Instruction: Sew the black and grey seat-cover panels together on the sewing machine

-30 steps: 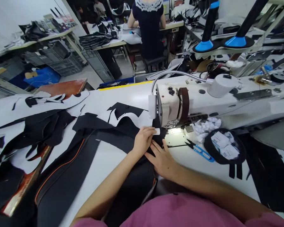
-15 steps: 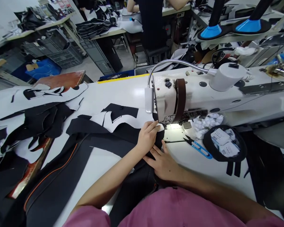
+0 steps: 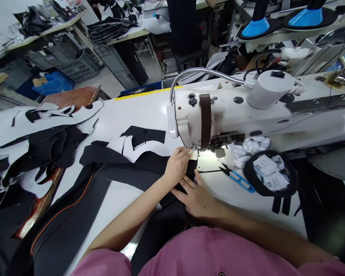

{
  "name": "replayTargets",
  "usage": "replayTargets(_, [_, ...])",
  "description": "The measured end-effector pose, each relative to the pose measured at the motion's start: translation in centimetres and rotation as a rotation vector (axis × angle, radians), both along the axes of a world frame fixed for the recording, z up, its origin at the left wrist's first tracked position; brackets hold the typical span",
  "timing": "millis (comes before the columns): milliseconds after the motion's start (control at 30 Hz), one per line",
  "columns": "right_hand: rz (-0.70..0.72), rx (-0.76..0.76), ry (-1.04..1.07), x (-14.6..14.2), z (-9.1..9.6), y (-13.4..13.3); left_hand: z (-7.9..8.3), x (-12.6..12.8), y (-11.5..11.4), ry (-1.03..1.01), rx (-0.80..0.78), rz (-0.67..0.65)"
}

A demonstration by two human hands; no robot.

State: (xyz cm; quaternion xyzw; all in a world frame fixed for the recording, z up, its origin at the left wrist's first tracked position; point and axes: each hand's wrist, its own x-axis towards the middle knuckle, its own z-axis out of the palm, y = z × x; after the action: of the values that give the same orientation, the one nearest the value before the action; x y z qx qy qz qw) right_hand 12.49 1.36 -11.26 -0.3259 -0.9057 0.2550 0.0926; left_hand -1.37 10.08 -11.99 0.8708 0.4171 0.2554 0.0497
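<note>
**Black, flat fabric strip (image 3: 151, 165) under both hands**

The strip lies beneath the fingers and runs out to their left over the white, smooth surface (image 3: 143, 111). The left hand (image 3: 176, 166) has its fingers bent over a small, whitish tab (image 3: 193, 155); whether they pinch it or only press it, I cannot tell. The right hand (image 3: 197, 194), nearer the body, grips nothing: its fingers are spread over the dark material.

To do this well, I judge, the right hand should hold the strip smooth while the left lines up the tab without skewing it. Fingertips should avoid the working end of the long, white metal sewing machine (image 3: 232, 111), just ahead of them.

Right of the hands, beyond a lit, pale metal plate (image 3: 211, 164), lie blue-handled snips (image 3: 240, 181), dark points toward the hands; the strip could snag there. Farther right, a black, round, soft-sided container (image 3: 257, 189) holds white, printed labels (image 3: 276, 181). A crumpled white heap (image 3: 248, 151) sits near it.

Well ahead and left of the hands are grey plastic crates (image 3: 77, 69), contents unclear, and a bright blue bin (image 3: 56, 85) with a brown, cardboard-like piece (image 3: 40, 81).
</note>
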Motion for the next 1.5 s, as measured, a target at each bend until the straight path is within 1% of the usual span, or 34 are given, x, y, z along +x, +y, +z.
replayTargets(167, [-0.007, 0.015, 0.012, 0.4, 0.0, 0.3, 0.1, 0.5, 0.3, 0.040, 0.019, 0.020])
replayTargets(267, [-0.034, 0.033, 0.011, 0.5, -0.1, 0.3, 0.2, 0.9, 0.4, 0.070, 0.019, 0.024])
replayTargets(400, [-0.052, 0.052, 0.000, 0.5, -0.1, 0.1, 0.4, 0.7, 0.5, 0.100, -0.002, 0.024])
replayTargets(500, [-0.047, 0.071, 0.003, 0.5, -0.4, -0.2, 0.6, -0.3, 1.2, 0.122, -0.021, -0.061])
replayTargets(633, [-0.041, 0.112, 0.008, 0.4, -1.0, -0.4, 1.0, -1.8, 3.0, 0.183, -0.051, -0.174])
replayTargets(733, [-0.045, 0.143, 0.010, 0.3, -1.4, -0.3, 1.3, -2.4, 4.1, 0.214, -0.038, -0.242])
replayTargets(867, [-0.051, 0.153, 0.004, 0.4, -1.3, -0.4, 1.3, -2.6, 4.2, 0.250, -0.022, -0.293])
replayTargets(933, [-0.043, 0.152, 0.002, 0.4, -1.1, -0.5, 1.2, -2.6, 3.9, 0.260, 0.000, -0.292])
replayTargets(1033, [-0.047, 0.172, 0.001, 0.5, -1.1, -0.6, 1.1, -2.5, 3.7, 0.223, 0.069, -0.286])
replayTargets(1167, [-0.122, 0.226, 0.017, 0.7, -1.5, -0.3, 1.1, -2.3, 4.5, 0.165, 0.172, -0.301])
replayTargets(1267, [-0.164, 0.254, 0.032, 1.0, -1.9, 0.4, 1.1, -2.0, 5.0, 0.166, 0.219, -0.294])
replayTargets(1333, [-0.171, 0.271, 0.039, 1.3, -2.2, 0.9, 1.1, -1.5, 4.6, 0.202, 0.223, -0.268])
replayTargets(1400, [-0.179, 0.289, 0.043, 1.5, -2.3, 1.3, 1.1, -0.7, 3.7, 0.256, 0.195, -0.231])
replayTargets(1500, [-0.222, 0.323, 0.024, 1.7, -2.2, 1.5, 1.3, 0.6, 2.3, 0.346, 0.127, -0.134])
